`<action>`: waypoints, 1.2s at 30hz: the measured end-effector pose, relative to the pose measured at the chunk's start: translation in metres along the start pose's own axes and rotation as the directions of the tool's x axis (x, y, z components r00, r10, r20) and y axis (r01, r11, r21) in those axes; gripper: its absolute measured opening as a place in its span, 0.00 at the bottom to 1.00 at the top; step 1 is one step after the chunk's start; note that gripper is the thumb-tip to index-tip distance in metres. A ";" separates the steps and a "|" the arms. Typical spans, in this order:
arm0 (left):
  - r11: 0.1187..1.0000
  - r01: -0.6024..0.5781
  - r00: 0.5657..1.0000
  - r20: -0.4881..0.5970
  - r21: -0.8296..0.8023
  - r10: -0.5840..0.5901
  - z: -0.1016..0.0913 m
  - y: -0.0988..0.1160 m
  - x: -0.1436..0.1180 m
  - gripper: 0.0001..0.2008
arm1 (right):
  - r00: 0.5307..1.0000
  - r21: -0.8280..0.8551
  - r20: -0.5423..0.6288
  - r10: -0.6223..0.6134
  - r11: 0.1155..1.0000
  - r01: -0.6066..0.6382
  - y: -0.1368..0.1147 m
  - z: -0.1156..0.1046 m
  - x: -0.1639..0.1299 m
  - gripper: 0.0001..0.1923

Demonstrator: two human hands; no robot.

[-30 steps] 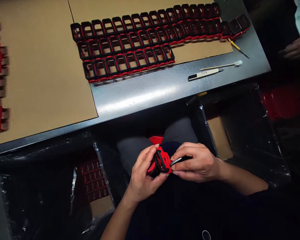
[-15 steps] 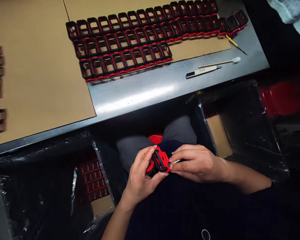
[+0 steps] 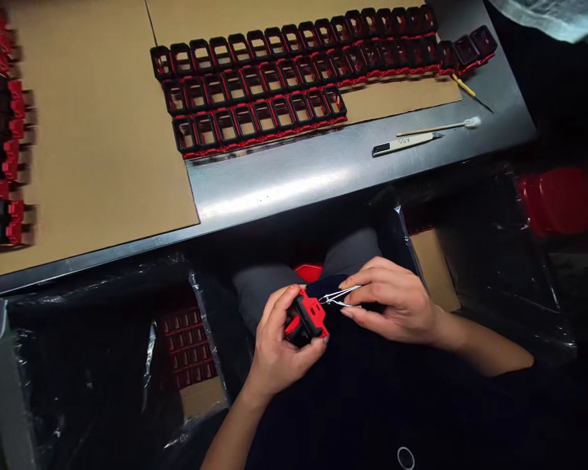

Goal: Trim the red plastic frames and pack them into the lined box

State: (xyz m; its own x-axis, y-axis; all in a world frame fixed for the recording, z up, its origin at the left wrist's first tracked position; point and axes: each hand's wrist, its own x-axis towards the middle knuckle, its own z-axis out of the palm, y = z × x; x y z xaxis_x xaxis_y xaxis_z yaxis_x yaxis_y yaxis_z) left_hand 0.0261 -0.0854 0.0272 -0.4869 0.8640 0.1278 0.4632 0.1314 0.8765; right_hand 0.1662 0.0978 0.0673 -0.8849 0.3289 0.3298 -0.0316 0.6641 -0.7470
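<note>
Over the lap, tweezers (image 3: 340,297) now higher (tips at red part (image 3: 308,316)).

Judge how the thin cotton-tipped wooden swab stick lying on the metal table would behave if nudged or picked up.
The cotton-tipped wooden swab stick looks very slender, so it is probably light and would skid easily on the shiny metal table. Its seemingly round shaft may roll, though the fluffy tip could check that. Being so thin, it would likely snap under a hard pinch.
</note>
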 end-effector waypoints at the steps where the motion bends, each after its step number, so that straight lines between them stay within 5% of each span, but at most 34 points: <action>1: 1.000 0.001 1.000 0.001 0.006 -0.001 0.000 0.001 0.000 0.34 | 1.000 0.020 0.005 0.019 1.000 -0.019 0.001 0.000 0.001 0.03; 15: 1.000 -0.002 1.000 0.029 0.029 0.002 -0.001 0.002 0.001 0.33 | 0.995 -0.048 0.025 0.096 0.994 -0.095 0.015 0.000 0.006 0.01; 20: 0.996 0.093 0.995 0.034 0.005 -0.093 -0.001 0.002 0.001 0.33 | 0.973 -0.267 -0.217 0.084 0.953 -0.142 0.057 0.003 0.046 0.05; 28: 0.988 0.132 0.991 0.031 -0.077 -0.130 -0.002 0.001 -0.006 0.34 | 0.952 -0.474 -0.248 0.178 0.835 -0.280 0.121 0.013 0.122 0.11; 33: 0.993 0.108 0.994 0.019 -0.053 -0.107 -0.001 0.003 -0.005 0.34 | 0.914 -0.275 -0.378 0.149 0.925 -0.264 0.091 0.014 0.102 0.12; 35: 0.997 0.075 0.997 0.016 -0.019 -0.074 -0.001 0.005 -0.003 0.35 | 0.911 -0.045 -0.290 0.294 0.946 -0.320 0.070 0.017 0.075 0.10; 36: 0.999 0.054 0.998 0.021 -0.001 -0.054 -0.001 0.005 -0.001 0.35 | 0.906 0.120 -0.146 0.398 0.916 -0.383 0.061 0.020 0.059 0.11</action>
State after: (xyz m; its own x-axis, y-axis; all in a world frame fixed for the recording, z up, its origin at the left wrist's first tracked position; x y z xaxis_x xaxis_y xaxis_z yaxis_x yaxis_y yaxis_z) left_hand 0.0283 -0.0860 0.0322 -0.4953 0.8658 0.0704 0.4355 0.1774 0.8826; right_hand 0.1028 0.1438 0.0296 -0.7460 0.6603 0.0862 0.2539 0.4017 -0.8799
